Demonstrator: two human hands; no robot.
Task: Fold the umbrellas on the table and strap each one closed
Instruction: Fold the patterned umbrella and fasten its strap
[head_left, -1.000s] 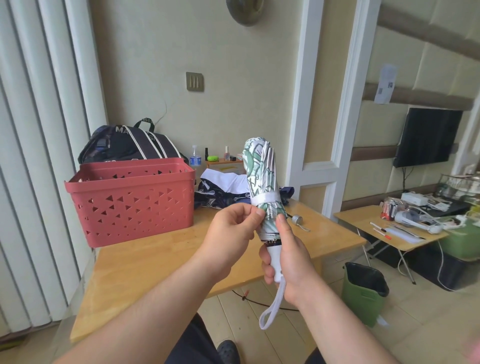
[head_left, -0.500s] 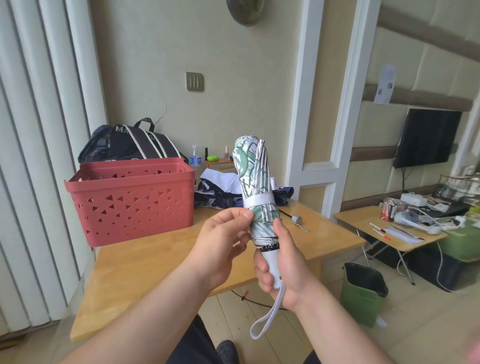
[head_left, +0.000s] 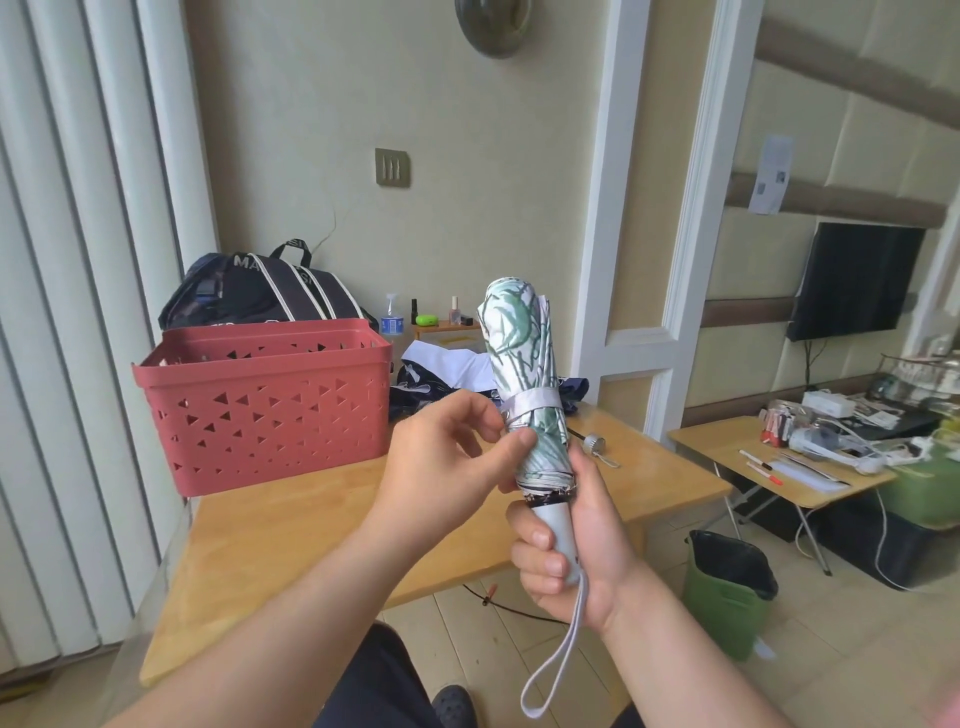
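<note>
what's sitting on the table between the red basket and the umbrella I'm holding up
In the head view, a heap of dark blue and white cloth lies on the table between the red basket and the umbrella. Whether it is another umbrella is unclear.

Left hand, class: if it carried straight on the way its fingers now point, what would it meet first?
The left hand points rightward at the folded umbrella that the right hand grips by the handle. It would meet the canopy just below the closing strap, which its fingertips seem already to touch; exact contact is unclear.
</note>
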